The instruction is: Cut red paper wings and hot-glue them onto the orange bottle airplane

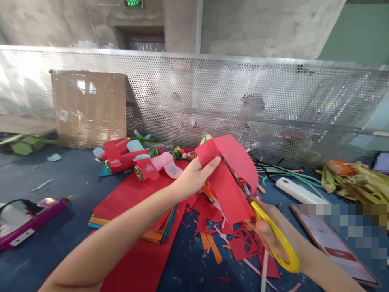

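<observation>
My left hand point(194, 178) pinches a sheet of red paper point(226, 192) near its upper left part, thumb on top and the other fingers hidden behind. In my right hand point(267, 225) are scissors point(285, 255) with yellow handles. Their dark blades lie along a cut running diagonally through the paper, and the part beyond the cut curls up and away to the right. Below the paper lies a heap of red, orange and pink paper scraps point(243, 245). To the left, a stack of coloured paper point(121, 202) with red on top sits partly under my left forearm.
Paper-wrapped rolls with stars point(147, 168) and plastic bottles lie behind the stack. A purple power strip point(36, 223) is at left, a phone point(334, 243) and white glue gun-like stick point(300, 192) at right. Dried husks point(349, 178), cardboard point(91, 109) and a perforated metal panel point(212, 89) stand farther back.
</observation>
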Available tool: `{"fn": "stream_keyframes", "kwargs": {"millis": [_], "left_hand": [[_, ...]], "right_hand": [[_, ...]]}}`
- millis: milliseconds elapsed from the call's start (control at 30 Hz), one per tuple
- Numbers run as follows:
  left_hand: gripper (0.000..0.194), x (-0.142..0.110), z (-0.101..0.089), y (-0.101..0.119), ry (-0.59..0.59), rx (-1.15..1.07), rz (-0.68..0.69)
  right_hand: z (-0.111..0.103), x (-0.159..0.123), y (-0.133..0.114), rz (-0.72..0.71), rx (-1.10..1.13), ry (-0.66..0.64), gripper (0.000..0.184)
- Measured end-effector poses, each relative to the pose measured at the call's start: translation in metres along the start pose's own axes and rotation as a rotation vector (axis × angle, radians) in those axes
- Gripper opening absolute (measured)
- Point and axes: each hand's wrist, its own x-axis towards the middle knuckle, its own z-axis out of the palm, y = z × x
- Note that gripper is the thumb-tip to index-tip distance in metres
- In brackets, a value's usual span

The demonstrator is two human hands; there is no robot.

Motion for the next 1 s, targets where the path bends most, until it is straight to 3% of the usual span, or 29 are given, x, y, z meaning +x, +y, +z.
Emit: {"fn": "stream_keyframes", "kwargs": {"millis": [100,333,500,633,800,1000], "left_hand": [[0.032,0.001,0.0,-0.002,0.003,-0.026,-0.012],[0.024,0.0,0.001,-0.004,0.028,0.004,-0.028],[0.027,-0.002,0.002,-0.004,-0.005,0.096,-0.041],[0.028,-0.006,0.004,-0.003,-0.028,0.099,-0.043],[0.027,-0.008,0.006,-0.002,-0.021,0.059,-0.055],[0.026,-0.008,0.006,-0.003,-0.012,0.074,-0.057]], "right_hand": [[-0.006,0.0,-0.01,0.001,0.017,0.0,0.073],[-0.003,-0.019,-0.01,0.215,0.057,-0.052,0.076],[-0.01,-0.024,-0.007,0.047,-0.2,-0.047,0.055],[-0.016,-0.019,-0.014,-0.044,-0.3,-0.048,0.052],[-0.014,-0.013,-0.021,-0.095,-0.28,-0.017,0.058],[-0.007,-0.01,-0.024,0.038,-0.044,-0.047,0.064]]}}
